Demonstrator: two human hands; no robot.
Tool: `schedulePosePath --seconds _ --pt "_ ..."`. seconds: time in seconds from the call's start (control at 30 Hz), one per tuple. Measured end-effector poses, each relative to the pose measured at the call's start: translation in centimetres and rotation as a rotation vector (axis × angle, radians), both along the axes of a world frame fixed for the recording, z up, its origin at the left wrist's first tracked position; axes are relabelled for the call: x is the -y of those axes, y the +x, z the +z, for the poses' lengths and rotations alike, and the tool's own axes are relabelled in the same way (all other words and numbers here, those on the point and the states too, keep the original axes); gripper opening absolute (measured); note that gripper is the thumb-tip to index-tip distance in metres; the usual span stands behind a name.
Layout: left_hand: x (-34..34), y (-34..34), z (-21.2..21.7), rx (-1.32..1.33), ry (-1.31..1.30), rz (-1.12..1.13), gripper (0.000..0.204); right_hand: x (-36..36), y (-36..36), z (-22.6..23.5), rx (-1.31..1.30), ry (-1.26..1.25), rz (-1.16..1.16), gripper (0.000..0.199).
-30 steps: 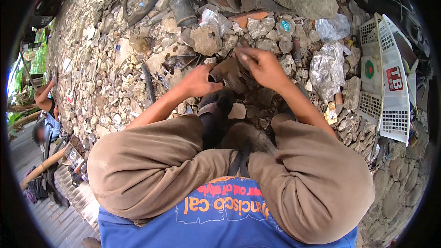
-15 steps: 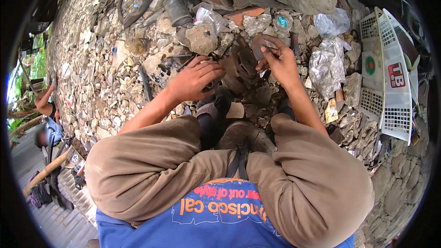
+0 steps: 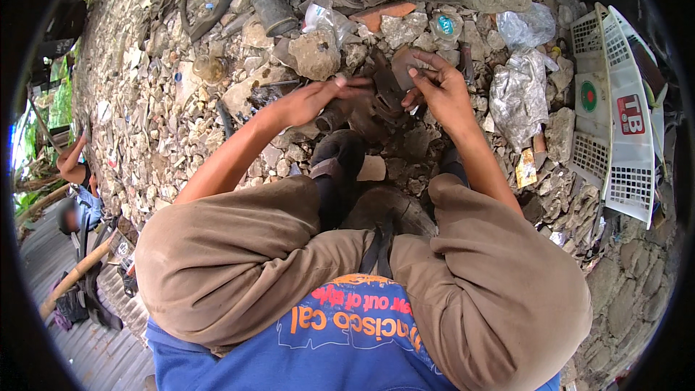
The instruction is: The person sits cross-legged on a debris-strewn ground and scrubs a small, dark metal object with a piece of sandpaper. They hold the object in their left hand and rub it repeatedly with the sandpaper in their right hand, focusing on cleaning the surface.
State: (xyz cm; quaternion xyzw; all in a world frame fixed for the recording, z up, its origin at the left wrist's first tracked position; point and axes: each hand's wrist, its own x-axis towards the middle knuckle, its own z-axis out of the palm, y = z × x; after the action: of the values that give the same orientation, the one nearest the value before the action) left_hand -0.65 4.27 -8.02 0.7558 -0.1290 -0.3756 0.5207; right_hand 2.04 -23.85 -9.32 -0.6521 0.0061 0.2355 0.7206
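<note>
My right hand (image 3: 443,93) pinches a thin flat brown plate (image 3: 403,66) between thumb and fingers, holding it at the right side of a rusty metal part (image 3: 382,107). This dark, angular part stands on the stones ahead of my feet. My left hand (image 3: 310,101) is open, its fingers stretched out toward the part's left side; whether the fingertips touch it I cannot tell. Just below that hand lies a short rusty cylinder (image 3: 331,119). My dark shoe (image 3: 340,152) is close behind it.
Rubble covers the ground. A grey stone (image 3: 315,56) and a dented can (image 3: 274,11) lie ahead to the left. At the right are a crumpled silver bag (image 3: 520,94) and a white plastic crate (image 3: 628,163). Another person (image 3: 83,206) sits far left.
My left hand has opened from a curled shape and its fingers now stretch right toward the rusty part, uncovering the short cylinder. My right hand keeps the flat plate in nearly the same place.
</note>
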Motion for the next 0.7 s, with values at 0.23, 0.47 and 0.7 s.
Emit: schedulePosePath --seconds 0.23,0.47,0.7 --pt "-2.1 1.3 3.0 0.246 0.409 0.024 0.055 0.2 0.0 -0.7 0.004 0.018 -0.011 0.035" --pt "-1.3 -0.1 1.8 0.302 0.033 -0.152 0.05 -0.3 0.3 -1.6 0.018 0.018 0.003 0.031" --pt "-2.2 2.1 1.8 0.34 0.2 -0.117 0.046 -0.4 -0.1 -1.9 -0.005 0.006 -0.019 0.029"
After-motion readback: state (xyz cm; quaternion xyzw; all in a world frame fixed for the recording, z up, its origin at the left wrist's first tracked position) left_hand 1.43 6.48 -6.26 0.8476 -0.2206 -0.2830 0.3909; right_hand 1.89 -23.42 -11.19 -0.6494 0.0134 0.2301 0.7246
